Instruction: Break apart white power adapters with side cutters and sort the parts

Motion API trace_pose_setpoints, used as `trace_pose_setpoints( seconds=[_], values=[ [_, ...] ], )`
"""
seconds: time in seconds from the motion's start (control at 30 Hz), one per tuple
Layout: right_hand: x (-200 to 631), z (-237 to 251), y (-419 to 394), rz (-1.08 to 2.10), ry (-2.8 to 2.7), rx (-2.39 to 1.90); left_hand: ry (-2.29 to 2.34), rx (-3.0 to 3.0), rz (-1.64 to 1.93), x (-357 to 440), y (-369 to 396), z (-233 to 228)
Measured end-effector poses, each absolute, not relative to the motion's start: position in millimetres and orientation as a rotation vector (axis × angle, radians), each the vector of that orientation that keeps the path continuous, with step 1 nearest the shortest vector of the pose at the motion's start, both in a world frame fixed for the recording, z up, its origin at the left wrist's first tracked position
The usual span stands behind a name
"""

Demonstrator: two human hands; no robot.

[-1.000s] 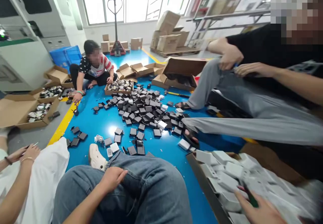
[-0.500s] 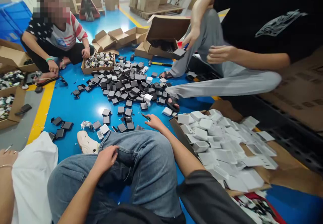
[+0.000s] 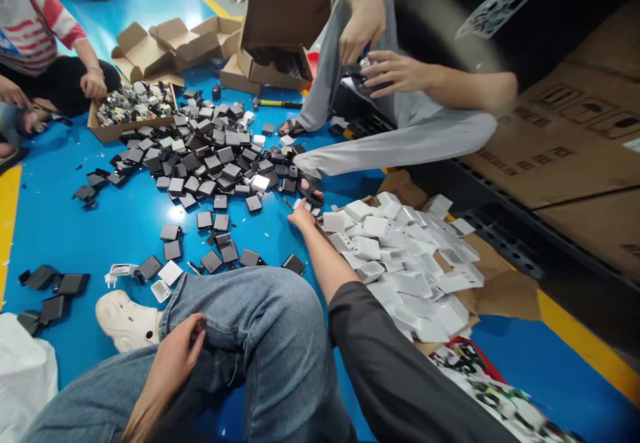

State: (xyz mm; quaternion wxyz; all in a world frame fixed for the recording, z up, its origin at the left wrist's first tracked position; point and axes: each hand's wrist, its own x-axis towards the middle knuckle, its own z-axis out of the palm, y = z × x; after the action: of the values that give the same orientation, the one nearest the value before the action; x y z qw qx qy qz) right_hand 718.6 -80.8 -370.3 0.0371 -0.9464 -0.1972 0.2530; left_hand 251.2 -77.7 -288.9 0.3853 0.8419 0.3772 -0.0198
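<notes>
My left hand (image 3: 175,353) rests on my jeans at the lower left, its fingers curled together; whatever may be inside them is hidden. My right arm is stretched forward, and my right hand (image 3: 302,216) is closed around a slim dark tool (image 3: 287,202) whose tip points away to the left. Its exact kind is too small to make out. Right by those fingers lies a white charger (image 3: 311,208), partly covered, close to a co-worker's sandalled foot. Left of my hand spreads a pile of black charger blocks (image 3: 215,156) on the blue floor.
White plastic casings (image 3: 400,256) heap on cardboard at my right. Across from me a co-worker's hands (image 3: 375,56) hold a small object. Another person sits at the far left beside a box of small parts (image 3: 90,126). A hammer (image 3: 280,104) lies behind the pile.
The view has turned right and down. My right hand has reached farther forward to the white charger with the tool still in it. My left hand stays on my leg.
</notes>
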Motion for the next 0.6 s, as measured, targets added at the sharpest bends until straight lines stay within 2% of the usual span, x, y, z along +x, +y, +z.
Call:
trace_pose_setpoints(
  seconds=[0.3,0.6],
  values=[
    [672,-372,-108,0.833,-0.886,-2.884,0.955,2.164,-0.075,251,-77,-289],
    [670,-335,-95,0.789,-0.574,-2.825,0.959,1.965,0.059,245,-70,-297]
  ],
)
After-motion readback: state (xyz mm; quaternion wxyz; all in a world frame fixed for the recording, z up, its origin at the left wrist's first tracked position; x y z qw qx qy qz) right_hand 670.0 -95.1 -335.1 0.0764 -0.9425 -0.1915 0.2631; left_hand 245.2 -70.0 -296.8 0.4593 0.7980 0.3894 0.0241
